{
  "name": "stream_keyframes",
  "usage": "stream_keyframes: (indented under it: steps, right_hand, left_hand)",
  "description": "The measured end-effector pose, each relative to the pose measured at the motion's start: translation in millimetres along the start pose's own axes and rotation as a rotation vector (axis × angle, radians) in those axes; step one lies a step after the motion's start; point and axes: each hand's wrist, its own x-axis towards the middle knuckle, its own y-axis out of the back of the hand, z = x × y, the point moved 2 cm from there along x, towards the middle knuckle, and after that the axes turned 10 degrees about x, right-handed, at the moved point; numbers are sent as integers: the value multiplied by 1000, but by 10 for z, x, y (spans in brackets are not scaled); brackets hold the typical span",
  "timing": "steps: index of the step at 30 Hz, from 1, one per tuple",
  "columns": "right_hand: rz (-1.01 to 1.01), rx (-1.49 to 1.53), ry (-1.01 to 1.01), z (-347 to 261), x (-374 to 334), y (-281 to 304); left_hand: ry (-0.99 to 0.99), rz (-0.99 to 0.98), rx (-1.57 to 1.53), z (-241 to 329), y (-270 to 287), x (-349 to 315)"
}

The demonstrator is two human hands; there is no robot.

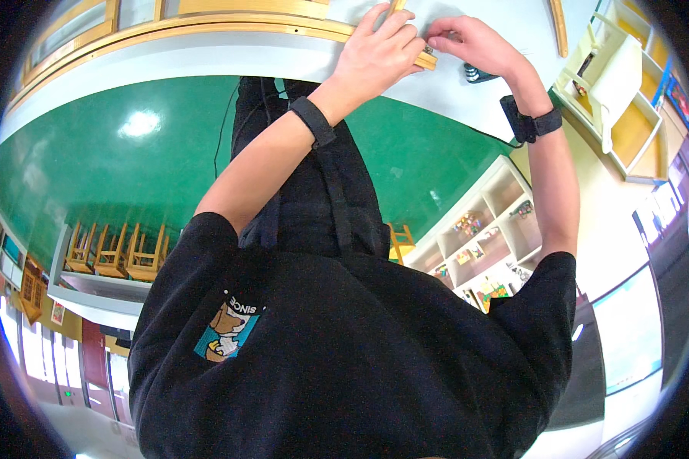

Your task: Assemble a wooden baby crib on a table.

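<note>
A wooden frame (206, 23) of light, varnished bars lies on the white table along the top of the head view. My left hand (379, 53) is closed round the right-hand end of its long near bar, where an upright piece meets it. Close by on the right, my right hand (478, 47) has its fingertips drawn together at the bar's end. A small dark metallic bit (428, 50) shows at those fingertips; its kind is too small to tell. Under my right palm lies a small black object with light stripes (478, 74), partly hidden.
The white table (153, 57) has its near edge just below the frame. A separate wooden bar (558, 27) lies farther right. Beyond it stands a cream-coloured shelf unit (612, 99). A white cubby shelf (474, 237) and small wooden chairs (115, 252) stand on the green floor (130, 168).
</note>
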Motion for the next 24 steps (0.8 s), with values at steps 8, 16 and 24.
stream_keyframes:
  steps: [8,16,24]
  right_hand:
    - [45,1,109,-96,69,29]
    - [4,72,176,-86,13,26]
    - [-1,-138,48,-84,72,40]
  left_hand:
    - [-5,18,-1,-2,5,-4]
    - [10,8,-48,-11,-44,-7]
    - [7,31,-34,1,-63,3]
